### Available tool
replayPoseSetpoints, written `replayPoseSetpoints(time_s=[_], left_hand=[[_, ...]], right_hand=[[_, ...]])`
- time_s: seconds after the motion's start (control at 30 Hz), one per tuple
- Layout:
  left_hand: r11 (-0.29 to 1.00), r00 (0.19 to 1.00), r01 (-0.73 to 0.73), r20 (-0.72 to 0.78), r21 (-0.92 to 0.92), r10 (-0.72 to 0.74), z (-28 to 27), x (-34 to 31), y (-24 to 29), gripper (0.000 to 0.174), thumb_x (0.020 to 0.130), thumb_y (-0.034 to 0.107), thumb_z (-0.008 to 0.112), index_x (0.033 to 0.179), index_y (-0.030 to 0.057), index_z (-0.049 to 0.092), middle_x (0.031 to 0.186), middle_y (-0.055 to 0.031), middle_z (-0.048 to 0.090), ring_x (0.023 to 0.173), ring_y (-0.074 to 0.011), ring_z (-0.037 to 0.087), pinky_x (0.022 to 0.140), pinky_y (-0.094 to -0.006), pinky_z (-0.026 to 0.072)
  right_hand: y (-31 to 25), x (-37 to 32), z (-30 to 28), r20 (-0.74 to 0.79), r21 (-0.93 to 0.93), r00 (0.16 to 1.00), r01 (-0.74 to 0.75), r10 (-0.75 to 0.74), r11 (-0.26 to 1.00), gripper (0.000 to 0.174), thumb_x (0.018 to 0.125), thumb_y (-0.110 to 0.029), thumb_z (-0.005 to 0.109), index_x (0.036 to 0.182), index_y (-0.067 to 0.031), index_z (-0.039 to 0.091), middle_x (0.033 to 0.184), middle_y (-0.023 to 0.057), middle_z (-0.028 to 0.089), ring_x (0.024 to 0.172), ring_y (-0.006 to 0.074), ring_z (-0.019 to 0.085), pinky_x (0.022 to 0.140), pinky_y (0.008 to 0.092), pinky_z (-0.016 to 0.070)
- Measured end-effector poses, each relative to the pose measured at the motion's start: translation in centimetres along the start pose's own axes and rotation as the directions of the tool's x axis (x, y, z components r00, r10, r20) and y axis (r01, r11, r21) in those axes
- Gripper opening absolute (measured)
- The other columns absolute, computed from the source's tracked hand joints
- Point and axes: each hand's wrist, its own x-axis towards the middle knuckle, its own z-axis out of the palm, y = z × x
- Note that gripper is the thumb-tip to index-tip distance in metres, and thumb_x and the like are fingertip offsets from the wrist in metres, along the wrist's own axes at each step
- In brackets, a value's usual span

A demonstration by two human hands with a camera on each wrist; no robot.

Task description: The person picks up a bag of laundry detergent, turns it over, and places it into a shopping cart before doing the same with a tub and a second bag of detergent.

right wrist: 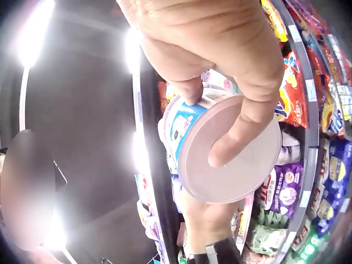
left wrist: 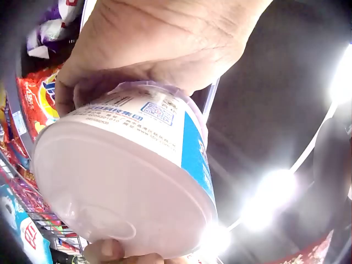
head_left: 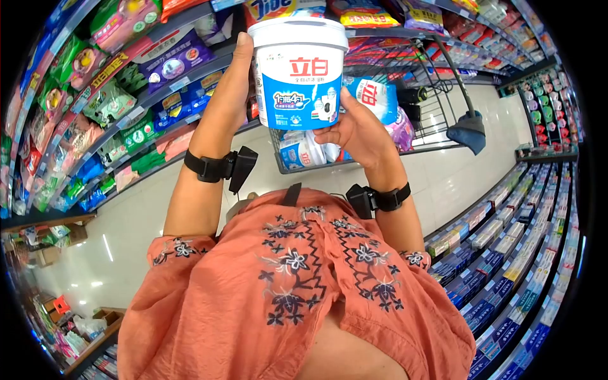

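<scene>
Left hand (head_left: 237, 95): grips tub (head_left: 294, 104) at its 9 o'clock. Right hand (head_left: 364, 136): clamps it at 4 o'clock, thumb (head_left: 349, 104) on side, finger (right wrist: 228, 146) under base (right wrist: 203, 179). Lid (head_left: 297, 28): toward 12 o'clock. Cart (head_left: 441, 95): beyond, 2 o'clock.

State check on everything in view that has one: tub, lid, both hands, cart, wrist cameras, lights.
Tub: off the shelf, held in both hands, label facing the person.
Lid: on.
Left hand: gripping the tub's side.
Right hand: thumb on the side, finger across the base.
Cart: part-loaded with packs.
Left wrist camera: strapped on.
Right wrist camera: strapped on.
Ceiling lights: lit.
</scene>
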Motion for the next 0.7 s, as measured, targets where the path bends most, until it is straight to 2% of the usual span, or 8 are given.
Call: replayPoseSetpoints(time_s=[0.1,0.2,0.3,0.4,0.53,0.7], left_hand=[[1.000,1.000,0.005,-0.021,0.024,-0.005,-3.4,-0.8,0.4,0.081,0.100,0.066,0.038,0.145,-0.0010,0.044,0.136,-0.0180,0.058,0.126,-0.0253,0.055,0.106,-0.0361,0.0422],[0.999,0.996,0.040,-0.080,-0.031,-0.042,-5.8,-2.2,1.8,0.068,0.106,0.054,0.034,0.145,-0.0005,0.044,0.146,-0.0176,0.049,0.135,-0.0259,0.046,0.113,-0.0388,0.0348],[1.000,0.993,0.012,-0.120,-0.004,-0.013,-8.3,-3.2,2.5,0.071,0.102,0.057,0.040,0.146,0.0011,0.043,0.140,-0.0171,0.055,0.128,-0.0257,0.052,0.108,-0.0393,0.0384],[0.996,0.997,-0.015,-0.070,-0.091,0.009,-11.0,-3.8,2.4,0.068,0.103,0.054,0.043,0.147,0.0015,0.043,0.139,-0.0153,0.055,0.126,-0.0242,0.052,0.107,-0.0384,0.0379],[0.990,0.990,-0.125,-0.052,0.059,0.128,-13.2,-5.2,3.3,0.069,0.100,0.050,0.051,0.147,0.0003,0.043,0.134,-0.0119,0.057,0.124,-0.0203,0.050,0.106,-0.0348,0.0368],[0.996,0.996,-0.077,-0.045,0.046,0.079,-15.5,-6.2,3.9,0.069,0.100,0.052,0.053,0.142,-0.0013,0.048,0.133,-0.0118,0.058,0.124,-0.0206,0.050,0.109,-0.0350,0.0329]], right_hand=[[1.1,0.9,2.2,0.034,0.006,0.999,-0.012,0.012,1.000,0.050,0.105,-0.042,0.047,0.130,0.0015,0.053,0.107,0.0192,0.068,0.085,0.0273,0.072,0.070,0.0384,0.0635],[2.6,2.2,3.9,0.108,0.055,0.994,-0.031,0.025,0.998,0.050,0.106,-0.041,0.045,0.134,-0.0006,0.050,0.109,0.0182,0.067,0.087,0.0253,0.070,0.072,0.0386,0.0632],[4.1,3.2,5.6,0.142,0.064,0.989,-0.055,0.045,0.996,0.049,0.107,-0.042,0.042,0.135,-0.0025,0.049,0.108,0.0169,0.067,0.089,0.0246,0.069,0.073,0.0385,0.0628],[5.4,4.0,7.3,0.166,0.084,0.985,-0.067,0.053,0.994,0.050,0.107,-0.044,0.039,0.133,-0.0032,0.050,0.106,0.0154,0.067,0.087,0.0239,0.069,0.072,0.0383,0.0627],[6.8,5.0,9.1,0.217,0.141,0.974,-0.093,0.061,0.986,0.050,0.107,-0.046,0.036,0.129,-0.0048,0.052,0.102,0.0127,0.068,0.082,0.0226,0.070,0.070,0.0385,0.0624],[8.2,6.1,10.7,0.228,0.149,0.971,-0.103,0.067,0.984,0.050,0.107,-0.048,0.035,0.128,-0.0061,0.053,0.100,0.0113,0.068,0.079,0.0218,0.070,0.065,0.0380,0.0622]])
